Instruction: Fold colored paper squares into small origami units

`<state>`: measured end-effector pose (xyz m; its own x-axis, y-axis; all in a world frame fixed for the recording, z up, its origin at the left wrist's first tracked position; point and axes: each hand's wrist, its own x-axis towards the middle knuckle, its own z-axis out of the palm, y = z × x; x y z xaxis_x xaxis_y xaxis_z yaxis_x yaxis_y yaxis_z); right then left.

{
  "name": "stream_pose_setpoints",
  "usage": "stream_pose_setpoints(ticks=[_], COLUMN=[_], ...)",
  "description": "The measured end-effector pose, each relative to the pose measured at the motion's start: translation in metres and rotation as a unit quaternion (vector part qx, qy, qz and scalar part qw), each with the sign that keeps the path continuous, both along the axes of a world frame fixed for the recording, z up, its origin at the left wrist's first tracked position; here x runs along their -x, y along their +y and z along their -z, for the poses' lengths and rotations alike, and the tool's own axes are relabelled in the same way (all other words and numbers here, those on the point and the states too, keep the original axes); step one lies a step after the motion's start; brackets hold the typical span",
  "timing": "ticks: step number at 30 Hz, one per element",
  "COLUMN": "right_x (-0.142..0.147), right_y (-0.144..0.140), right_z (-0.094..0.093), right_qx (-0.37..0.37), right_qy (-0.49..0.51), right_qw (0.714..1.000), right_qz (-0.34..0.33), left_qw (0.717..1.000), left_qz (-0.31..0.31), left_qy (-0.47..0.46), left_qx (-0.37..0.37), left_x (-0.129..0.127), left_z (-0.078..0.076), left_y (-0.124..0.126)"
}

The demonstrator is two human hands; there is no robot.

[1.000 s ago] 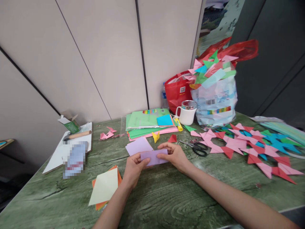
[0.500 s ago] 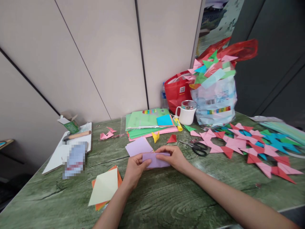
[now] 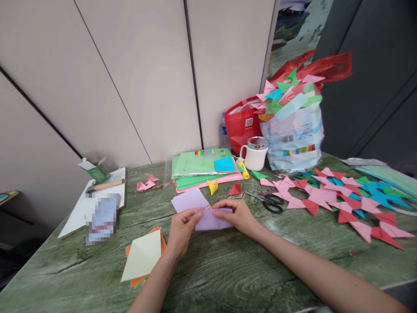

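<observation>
A folded sheet of purple paper (image 3: 213, 221) is held just above the table between my two hands. My left hand (image 3: 183, 226) pinches its upper left corner with thumb and fingers. On the upper right edge, the thumb and fingers of my right hand (image 3: 235, 214) are closed. Right behind the hands lie loose purple squares (image 3: 190, 200). Beyond them sit a small folded yellow piece (image 3: 213, 187) and a folded red piece (image 3: 235, 189). A stack of pale yellow and orange squares (image 3: 143, 256) rests by my left forearm.
Black-handled scissors (image 3: 273, 203) lie to the right, near joined pink and red paper stars (image 3: 321, 195). Behind are packs of coloured paper (image 3: 202, 163), a white mug (image 3: 256, 156) and a bag full of folded pieces (image 3: 293, 139). A hammer (image 3: 106, 185) lies on a white board (image 3: 76, 217).
My left hand has shifted its hold, its thumb and fingers moving up to the top edge of the purple paper. My right hand stays almost in place.
</observation>
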<state>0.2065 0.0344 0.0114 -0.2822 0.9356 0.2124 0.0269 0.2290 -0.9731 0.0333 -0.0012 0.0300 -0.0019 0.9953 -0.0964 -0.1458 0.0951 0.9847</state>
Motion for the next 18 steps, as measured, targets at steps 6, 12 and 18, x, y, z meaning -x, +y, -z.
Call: stream_pose_setpoints(ticks=[6, 12, 18], right_x=[-0.0001, 0.0013, 0.0019], right_y=[-0.0001, 0.0017, 0.0028], right_z=[-0.0004, 0.0022, 0.0033], right_qx=[0.004, 0.023, 0.040], right_qy=[0.001, 0.028, 0.051], right_qw=[1.000, 0.999, 0.996], right_qz=[-0.005, 0.023, 0.059], left_qw=[1.000, 0.998, 0.997], left_qz=[0.000, -0.038, -0.062], left_qy=[-0.006, 0.029, 0.009], left_qx=[0.002, -0.033, -0.045], left_x=[-0.0003, 0.0005, 0.0017], left_z=[0.0006, -0.0003, 0.0018], left_y=[0.0002, 0.0007, 0.0023])
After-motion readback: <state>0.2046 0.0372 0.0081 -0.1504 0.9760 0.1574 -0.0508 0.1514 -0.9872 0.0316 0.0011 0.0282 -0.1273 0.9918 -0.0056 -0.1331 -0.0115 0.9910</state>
